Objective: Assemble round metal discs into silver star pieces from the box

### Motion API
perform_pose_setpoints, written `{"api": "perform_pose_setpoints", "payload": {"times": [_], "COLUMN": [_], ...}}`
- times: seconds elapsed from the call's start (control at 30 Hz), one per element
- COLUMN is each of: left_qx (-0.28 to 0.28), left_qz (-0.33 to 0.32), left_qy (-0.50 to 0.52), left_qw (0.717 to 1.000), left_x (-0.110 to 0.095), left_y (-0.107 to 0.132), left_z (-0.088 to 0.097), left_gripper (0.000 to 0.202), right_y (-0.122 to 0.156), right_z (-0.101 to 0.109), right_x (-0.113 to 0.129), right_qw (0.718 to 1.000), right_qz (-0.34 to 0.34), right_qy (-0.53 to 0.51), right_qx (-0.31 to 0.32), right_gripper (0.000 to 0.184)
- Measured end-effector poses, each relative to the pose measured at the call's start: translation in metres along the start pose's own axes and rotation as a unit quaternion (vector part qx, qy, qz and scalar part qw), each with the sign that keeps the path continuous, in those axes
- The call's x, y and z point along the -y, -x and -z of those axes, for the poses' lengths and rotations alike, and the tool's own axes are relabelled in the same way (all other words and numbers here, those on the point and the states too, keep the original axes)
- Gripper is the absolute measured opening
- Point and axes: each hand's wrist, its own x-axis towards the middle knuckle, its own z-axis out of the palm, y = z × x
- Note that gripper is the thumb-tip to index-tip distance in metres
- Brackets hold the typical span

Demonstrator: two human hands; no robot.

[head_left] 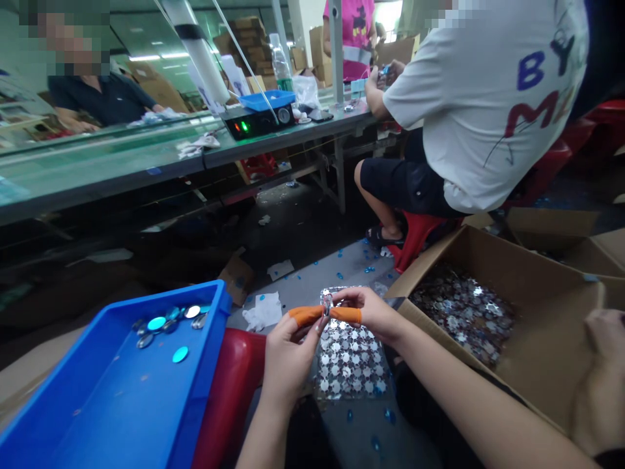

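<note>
Pinched together, our left hand [288, 365] and right hand [371, 316] clamp a small silvery gem [326, 303] between orange finger cots [305, 316] above a sheet of silver gems [349, 361]; we judge this single-piece handling, the next move calling for steady fingertips.

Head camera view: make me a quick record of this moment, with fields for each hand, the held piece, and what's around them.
Left hand: orange finger cot, pinching the piece
Right hand: orange finger cot, pinching the same piece
Held piece: small shiny piece
Below hands: sheet of silver star-patterned pieces
Left side: blue plastic tray holding teal and silver oval gems
Right side: cardboard box of silver pieces
Nearby: seated co-worker in a white T-shirt
</note>
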Motion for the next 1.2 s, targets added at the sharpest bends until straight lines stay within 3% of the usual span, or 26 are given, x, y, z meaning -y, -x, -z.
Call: {"api": "perform_pose_setpoints", "payload": {"times": [0.47,0.63,0.9,1.2], "left_qx": [0.006,0.021,0.028,0.009], "left_qz": [-0.061,-0.071,-0.029,0.000], "left_qy": [-0.087,-0.079,-0.060,-0.056], "left_qw": [0.994,0.994,0.997,0.998], "left_x": [-0.008,-0.014,-0.017,-0.011], "left_y": [0.003,0.004,0.001,-0.001], "left_z": [0.005,0.005,0.008,0.010], "left_gripper": [0.012,0.010,0.008,0.011], "right_y": [0.002,0.005,0.011,0.014], "right_z": [0.007,0.011,0.010,0.009], "right_x": [-0.001,-0.003,0.004,0.003], "right_qw": [0.998,0.999,0.997,0.994], "right_qz": [0.058,0.024,-0.031,-0.033], "right_qy": [0.005,-0.015,-0.046,-0.079], "right_qx": [0.029,0.045,0.062,0.066], "right_gripper": [0.041,0.042,0.040,0.040]}}
